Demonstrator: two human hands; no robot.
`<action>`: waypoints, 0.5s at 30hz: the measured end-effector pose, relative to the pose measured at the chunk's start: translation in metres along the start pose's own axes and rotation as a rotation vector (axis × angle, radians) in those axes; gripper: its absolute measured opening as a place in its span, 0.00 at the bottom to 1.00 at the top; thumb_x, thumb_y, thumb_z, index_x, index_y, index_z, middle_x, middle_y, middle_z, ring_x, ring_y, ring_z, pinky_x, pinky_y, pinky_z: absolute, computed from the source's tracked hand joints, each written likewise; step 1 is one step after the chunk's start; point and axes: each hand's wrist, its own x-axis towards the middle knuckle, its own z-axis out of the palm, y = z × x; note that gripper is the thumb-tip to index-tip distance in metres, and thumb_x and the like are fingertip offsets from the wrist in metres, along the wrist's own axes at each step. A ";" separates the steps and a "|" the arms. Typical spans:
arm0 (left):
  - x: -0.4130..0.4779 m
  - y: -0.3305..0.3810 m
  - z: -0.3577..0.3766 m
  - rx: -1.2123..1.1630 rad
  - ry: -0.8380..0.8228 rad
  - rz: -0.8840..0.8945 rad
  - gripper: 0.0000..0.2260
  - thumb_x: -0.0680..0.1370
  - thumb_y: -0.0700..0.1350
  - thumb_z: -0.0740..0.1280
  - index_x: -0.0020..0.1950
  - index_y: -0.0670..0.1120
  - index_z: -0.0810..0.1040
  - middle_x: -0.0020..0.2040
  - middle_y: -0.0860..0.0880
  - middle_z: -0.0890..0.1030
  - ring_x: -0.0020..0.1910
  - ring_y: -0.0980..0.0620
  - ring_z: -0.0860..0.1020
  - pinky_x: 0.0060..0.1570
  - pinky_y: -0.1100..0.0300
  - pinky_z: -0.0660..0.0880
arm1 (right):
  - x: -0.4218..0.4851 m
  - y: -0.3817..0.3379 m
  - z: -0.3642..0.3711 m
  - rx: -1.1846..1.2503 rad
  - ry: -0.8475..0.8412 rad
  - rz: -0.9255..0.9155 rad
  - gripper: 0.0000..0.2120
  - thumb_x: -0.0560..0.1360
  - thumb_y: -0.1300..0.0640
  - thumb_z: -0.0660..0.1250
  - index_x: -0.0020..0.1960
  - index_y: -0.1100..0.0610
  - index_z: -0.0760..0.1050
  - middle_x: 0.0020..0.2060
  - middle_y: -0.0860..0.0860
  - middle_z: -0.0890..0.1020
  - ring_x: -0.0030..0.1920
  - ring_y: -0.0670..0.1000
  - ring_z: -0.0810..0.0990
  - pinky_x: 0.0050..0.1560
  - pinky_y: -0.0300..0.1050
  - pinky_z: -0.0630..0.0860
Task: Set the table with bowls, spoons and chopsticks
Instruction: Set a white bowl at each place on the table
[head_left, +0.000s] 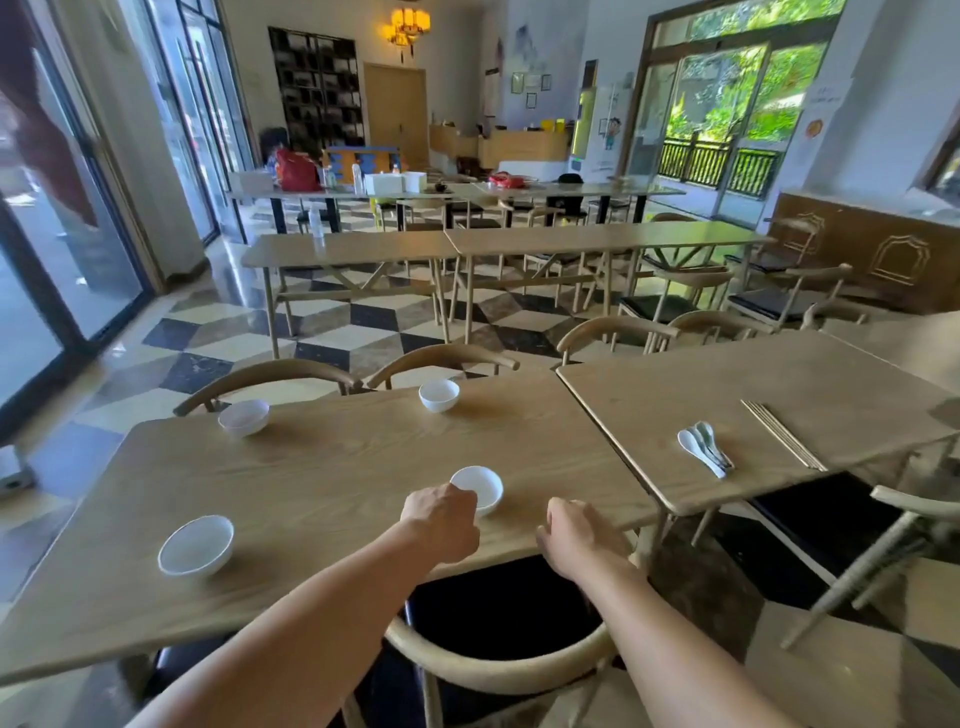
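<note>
- Treat the desk (332, 467) as four places, one facing each chair, and keep every bowl equally far in from its edge.
- Count on the side desk (727, 384), butted against the right end, as the supply point for the cutlery.
- Take the chair (493, 670) straight below as the guide for the place in hand: centre the setting on its curved back.
- Leave the near left bowl (195, 545), the far left bowl (243, 417) and the far right bowl (439, 395) alone: upright, one per seat, well apart.
- Finish the near right bowl (483, 486), upright near the front edge: set flat, check for rocking, then lift away straight up to avoid dragging it.
- Mind the left hand (441, 525) at that bowl's near rim: fingers mostly hidden behind the knuckles, apparently pinching the rim; release gently.
- Keep the right hand (576, 535) free: just beside the bowl at the desk edge, fingers loosely bent, holding nothing visible.
- Reach next for the spoons (704, 449), nested in a small pile on the side desk; carry by the handles.
- Then gather the chopsticks (782, 434), a bundle lying near the spoons on their right; pair up and align the tips.
</note>
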 end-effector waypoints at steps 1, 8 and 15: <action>0.010 0.003 0.000 0.001 -0.006 -0.015 0.12 0.76 0.44 0.60 0.58 0.46 0.75 0.57 0.45 0.79 0.54 0.42 0.80 0.45 0.57 0.71 | 0.012 0.005 0.000 0.014 -0.008 -0.011 0.07 0.79 0.49 0.59 0.46 0.52 0.67 0.56 0.53 0.79 0.57 0.56 0.78 0.45 0.43 0.65; 0.093 0.036 -0.005 -0.053 -0.032 -0.129 0.16 0.77 0.47 0.61 0.63 0.46 0.76 0.60 0.45 0.79 0.57 0.42 0.79 0.48 0.57 0.72 | 0.115 0.051 -0.010 0.005 -0.034 -0.073 0.08 0.77 0.50 0.58 0.46 0.53 0.72 0.55 0.54 0.81 0.56 0.57 0.79 0.50 0.46 0.74; 0.158 0.090 -0.012 -0.082 -0.108 -0.179 0.14 0.76 0.45 0.62 0.61 0.47 0.78 0.57 0.45 0.81 0.55 0.42 0.81 0.50 0.55 0.78 | 0.191 0.110 -0.017 -0.054 -0.102 -0.133 0.11 0.79 0.51 0.58 0.51 0.56 0.75 0.54 0.55 0.81 0.53 0.57 0.80 0.43 0.45 0.70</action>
